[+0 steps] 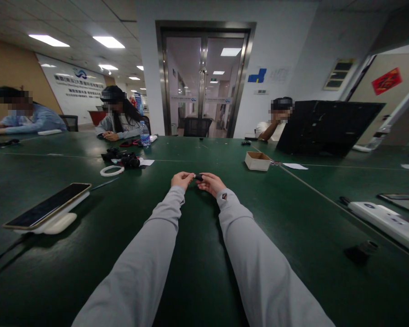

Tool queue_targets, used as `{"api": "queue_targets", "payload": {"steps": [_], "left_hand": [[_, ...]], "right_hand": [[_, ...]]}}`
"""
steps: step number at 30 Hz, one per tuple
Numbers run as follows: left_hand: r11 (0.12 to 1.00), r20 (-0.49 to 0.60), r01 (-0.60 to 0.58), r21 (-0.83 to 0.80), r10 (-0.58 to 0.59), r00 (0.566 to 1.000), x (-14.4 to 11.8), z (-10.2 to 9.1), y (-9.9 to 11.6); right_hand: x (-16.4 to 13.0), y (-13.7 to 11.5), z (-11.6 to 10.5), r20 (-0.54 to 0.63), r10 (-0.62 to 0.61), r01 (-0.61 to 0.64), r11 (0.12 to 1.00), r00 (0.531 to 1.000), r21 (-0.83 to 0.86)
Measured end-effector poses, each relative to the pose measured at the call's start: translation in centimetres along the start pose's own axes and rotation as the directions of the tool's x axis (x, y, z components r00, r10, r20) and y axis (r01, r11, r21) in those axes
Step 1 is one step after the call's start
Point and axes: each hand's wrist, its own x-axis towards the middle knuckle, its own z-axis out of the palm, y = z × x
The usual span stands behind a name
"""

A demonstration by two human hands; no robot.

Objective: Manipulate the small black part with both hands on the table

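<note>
Both arms, in grey sleeves, reach out over a dark green table [197, 254]. A small black piece with a silvery end [198, 177], perhaps a connector, spans the gap between my hands. My left hand [182, 180] pinches its silvery end with thumb and fingertips. On its black part, the fingers of my right hand [211, 184] are closed. The piece is too small to name surely, and the fingers cover some of it.
Left of my hands lie a white ring [112, 170], a tangle of black items [121, 157] and a phone [49, 206] on a white stand. To the right are an open box [257, 161], a white power strip [388, 222] and a monitor [327, 127]. Several people sit across the table.
</note>
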Motion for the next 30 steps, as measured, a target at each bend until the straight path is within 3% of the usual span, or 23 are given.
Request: {"api": "queue_targets", "payload": {"steps": [18, 30], "left_hand": [[0.959, -0.094, 0.026, 0.282, 0.001, 0.996, -0.7, -0.2, 1.0], [0.926, -0.035, 0.028, 0.377, -0.016, 0.999, -1.5, -0.5, 2.4]], "right_hand": [[0.0, 0.0, -0.2, 0.027, 0.006, -0.006, 1.0, 1.0, -0.008], [0.1, 0.1, -0.4, 0.051, -0.003, 0.003, 1.0, 0.999, 0.001]]}}
